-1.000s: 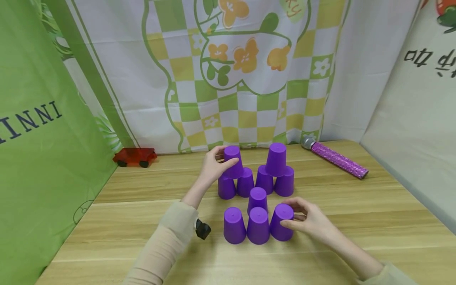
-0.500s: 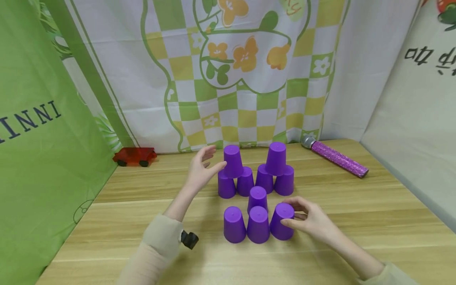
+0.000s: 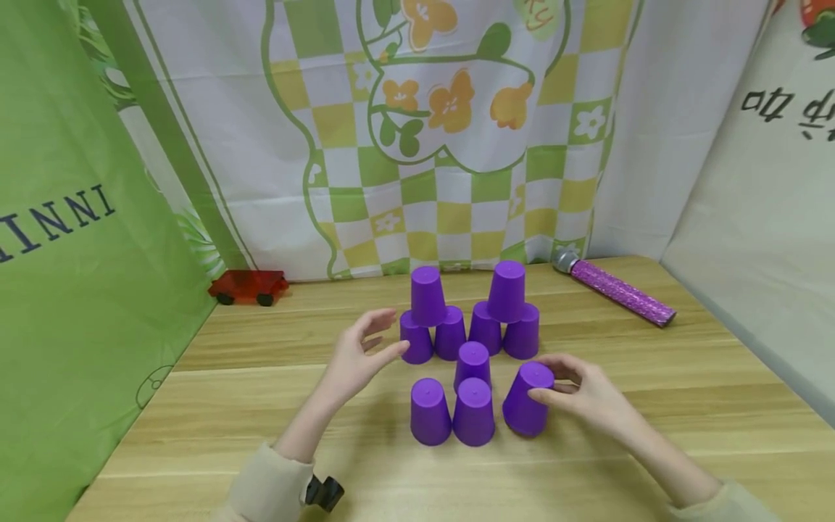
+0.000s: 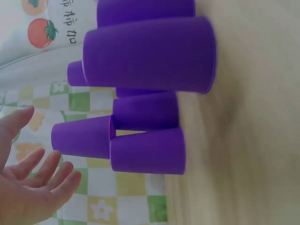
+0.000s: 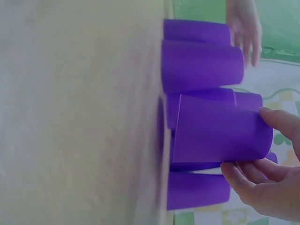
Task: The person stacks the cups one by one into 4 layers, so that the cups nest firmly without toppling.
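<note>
While my right hand (image 3: 590, 391) pinches a purple cup (image 3: 522, 407) near its narrow closed end, tilted and just apart from the front pair (image 3: 430, 415), my left hand (image 3: 355, 359) holds nothing, thumb and fingers apart. I judge the cup light, fairly stiff, smooth; present hold suitable. All visible cups are mouth-down; contents, if any, hidden. Behind: two three-cup stacks (image 3: 428, 299).

Mid-frame on the table (image 3: 215, 435): left stack (image 3: 428, 299) and right stack (image 3: 507, 292) side by side at the back, each one cup on two. Single cup (image 3: 472, 361) before them, front pair (image 3: 430, 415) before that, held cup (image 3: 524, 406) just right of the pair, in the right hand (image 3: 587, 397). Left hand (image 3: 355, 357) left of the left stack. Toy car (image 3: 246, 287) mid-left, mic (image 3: 616, 290) mid-right, backdrop (image 3: 453, 188) behind
</note>
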Demonstrator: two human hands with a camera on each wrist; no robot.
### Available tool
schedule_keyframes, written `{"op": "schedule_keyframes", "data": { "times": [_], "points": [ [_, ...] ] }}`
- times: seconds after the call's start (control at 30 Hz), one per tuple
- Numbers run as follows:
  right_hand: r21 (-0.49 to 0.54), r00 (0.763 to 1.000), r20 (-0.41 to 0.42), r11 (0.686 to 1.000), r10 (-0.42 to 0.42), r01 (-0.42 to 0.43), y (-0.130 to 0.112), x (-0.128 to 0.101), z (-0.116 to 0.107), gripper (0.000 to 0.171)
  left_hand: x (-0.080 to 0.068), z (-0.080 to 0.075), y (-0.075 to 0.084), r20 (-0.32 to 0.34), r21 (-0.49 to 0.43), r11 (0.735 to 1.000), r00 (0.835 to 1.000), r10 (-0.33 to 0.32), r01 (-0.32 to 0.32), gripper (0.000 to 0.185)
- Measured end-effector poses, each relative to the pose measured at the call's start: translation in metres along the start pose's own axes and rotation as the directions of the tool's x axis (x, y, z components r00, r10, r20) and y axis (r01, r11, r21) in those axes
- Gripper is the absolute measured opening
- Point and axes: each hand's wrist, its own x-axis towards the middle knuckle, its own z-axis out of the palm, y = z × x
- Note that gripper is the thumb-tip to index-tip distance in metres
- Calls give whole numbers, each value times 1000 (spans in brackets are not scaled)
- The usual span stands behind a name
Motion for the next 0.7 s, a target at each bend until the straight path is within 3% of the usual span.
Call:
{"op": "schedule_keyframes", "data": {
  "times": [0.17,0.4,0.7],
  "points": [
    [-61,998,-36,997,45,-47,-6,2,-17,49,-16,1,-3,19,-45,999,1000,-17,18,52],
    [-156,997,-68,986,43,-53,-26,13,-48,49,-33,9,-3,73,-106,994,997,-30,38,55],
    [-179,996,-89,983,30,-46,-65,41,-81,51,-44,25,-14,128,-117,986,986,-105,121,55]
  ]
}}
